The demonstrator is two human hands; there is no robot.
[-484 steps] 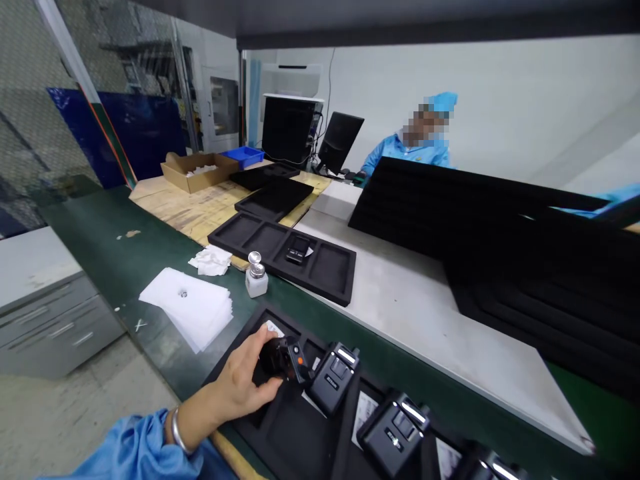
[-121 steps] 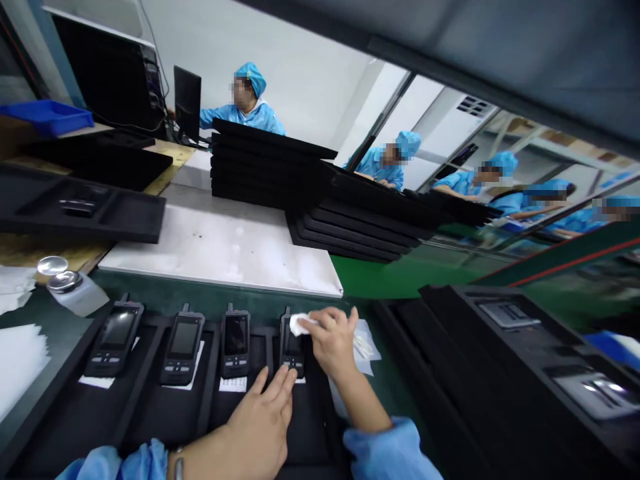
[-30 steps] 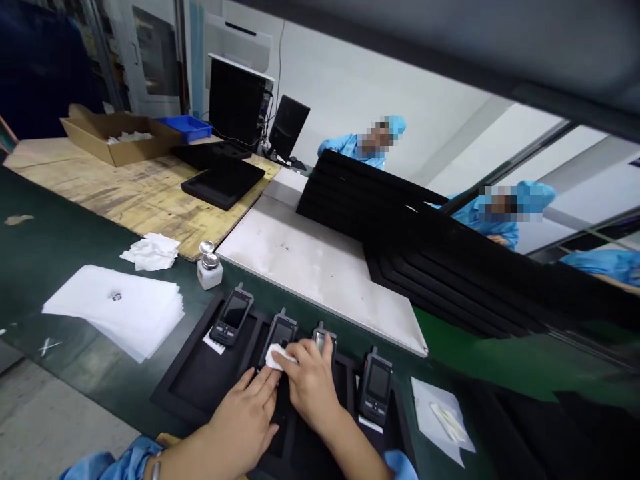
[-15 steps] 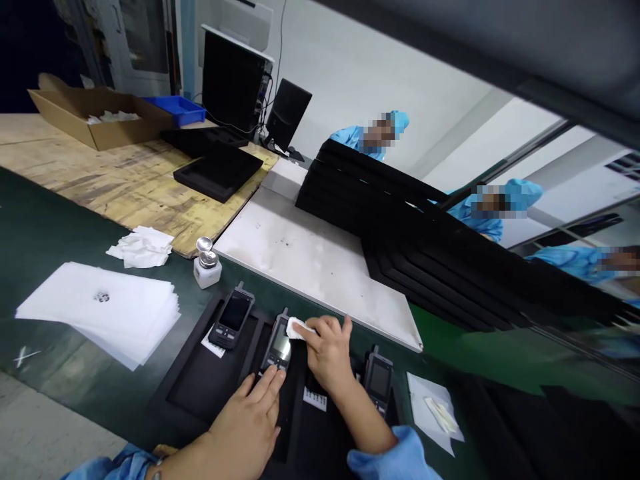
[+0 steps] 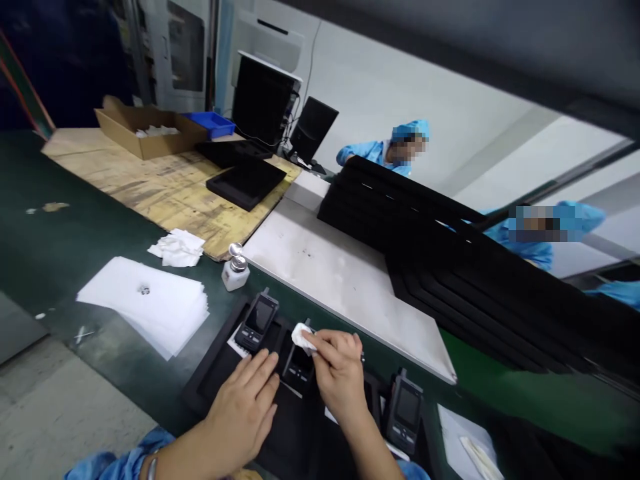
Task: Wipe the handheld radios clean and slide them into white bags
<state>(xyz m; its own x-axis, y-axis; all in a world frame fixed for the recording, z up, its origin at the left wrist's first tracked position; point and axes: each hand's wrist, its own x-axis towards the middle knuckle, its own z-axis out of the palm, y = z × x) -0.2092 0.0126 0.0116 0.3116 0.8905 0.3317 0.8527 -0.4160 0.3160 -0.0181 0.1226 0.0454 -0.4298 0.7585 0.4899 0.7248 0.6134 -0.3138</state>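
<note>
In the head view, your right hand (image 5: 340, 367) pinches a small folded white cloth (image 5: 303, 335) between thumb and fingers. Just beyond those fingertips, the cloth covers the upper part of a black handheld device with a screen and keypad (image 5: 299, 375); whether it presses on the screen you cannot tell. That device lies between your hands, in a compartment of a black foam tray (image 5: 287, 437). Your left hand (image 5: 245, 403) is released, palm down with fingers extended, near the device's lower left side; you cannot tell whether the fingertips touch anything.

Just beyond your left hand sits a second black handheld device (image 5: 257, 321), and right of your right wrist a third black handheld device (image 5: 404, 411), both in the tray. Further out past your left hand, on the dark green tabletop (image 5: 75, 233), stand a squat white bottle with a metal cap (image 5: 235, 275) and a fanned stack of white sheets (image 5: 145, 307).
</note>
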